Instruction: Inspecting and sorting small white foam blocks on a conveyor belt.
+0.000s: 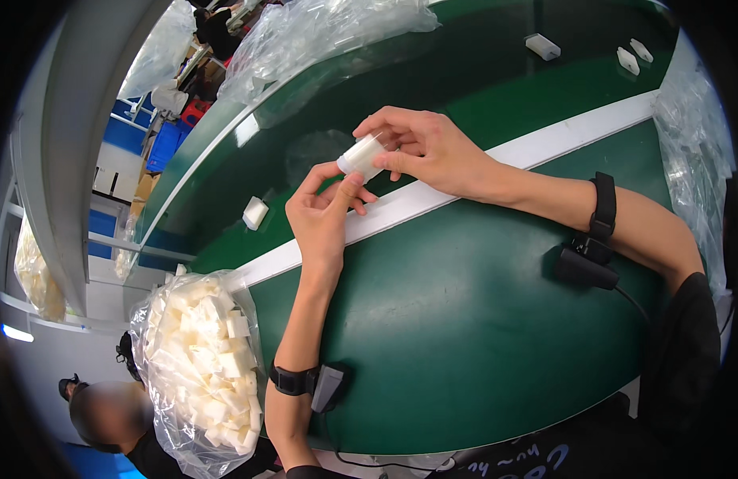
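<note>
Above the white divider strip, both of my hands hold a small white block-shaped piece (361,157) with what looks like clear plastic around it. My left hand (321,203) pinches its left end between thumb and forefinger, the other fingers curled below. At the opposite end, my right hand (433,148) grips it with thumb and fingertips; a clear edge shows by those fingers. The piece is tilted, and its far side is hidden. A similar white piece (255,213) lies on the dark green surface to the left of my hands.
A white strip (544,142) divides the green table (464,311) from a dark green belt-like surface. More white pieces (542,47) lie far right. A clear bag of cream blocks (209,351) stands left; plastic bags (321,40) lie beyond. Cabled devices are strapped to both forearms. Another person sits lower left.
</note>
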A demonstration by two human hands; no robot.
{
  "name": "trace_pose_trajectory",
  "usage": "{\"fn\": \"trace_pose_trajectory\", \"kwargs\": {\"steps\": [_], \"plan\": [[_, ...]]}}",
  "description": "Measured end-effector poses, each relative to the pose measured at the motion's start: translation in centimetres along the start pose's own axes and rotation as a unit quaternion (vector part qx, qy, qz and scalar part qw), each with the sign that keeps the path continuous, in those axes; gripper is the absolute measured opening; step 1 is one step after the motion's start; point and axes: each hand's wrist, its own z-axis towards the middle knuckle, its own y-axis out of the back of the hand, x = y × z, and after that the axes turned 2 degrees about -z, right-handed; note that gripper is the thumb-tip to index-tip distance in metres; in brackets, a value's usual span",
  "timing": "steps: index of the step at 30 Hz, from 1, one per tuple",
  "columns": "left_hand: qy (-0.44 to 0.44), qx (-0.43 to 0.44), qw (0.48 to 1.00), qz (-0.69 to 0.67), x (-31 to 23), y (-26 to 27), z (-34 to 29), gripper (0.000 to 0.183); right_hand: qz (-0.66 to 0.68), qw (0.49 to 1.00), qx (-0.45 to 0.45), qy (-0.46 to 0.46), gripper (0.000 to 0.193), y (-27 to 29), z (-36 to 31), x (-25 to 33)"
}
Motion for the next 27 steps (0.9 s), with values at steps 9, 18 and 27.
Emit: {"fn": "trace_pose_trajectory", "kwargs": {"steps": [9, 18, 27], "plan": [[-0.066, 0.013, 0.997, 0.032, -0.4, -0.7, -0.1, 0.019, -0.004, 0.999, 0.031, -0.029, 0.028, 0.4, 0.2, -0.3], [-0.180, 0.002, 0.972, 0.154, 0.3, -0.3, 0.3, 0.043, 0.065, 0.996, 0.042, -0.038, 0.042, 0.4, 0.4, -1.3], [-0.099, 0.008, 0.993, 0.062, 0.2, 0.4, 0.5, 0.051, 0.054, 0.995, 0.059, -0.062, 0.042, 0.8, 0.3, -0.5]]}}
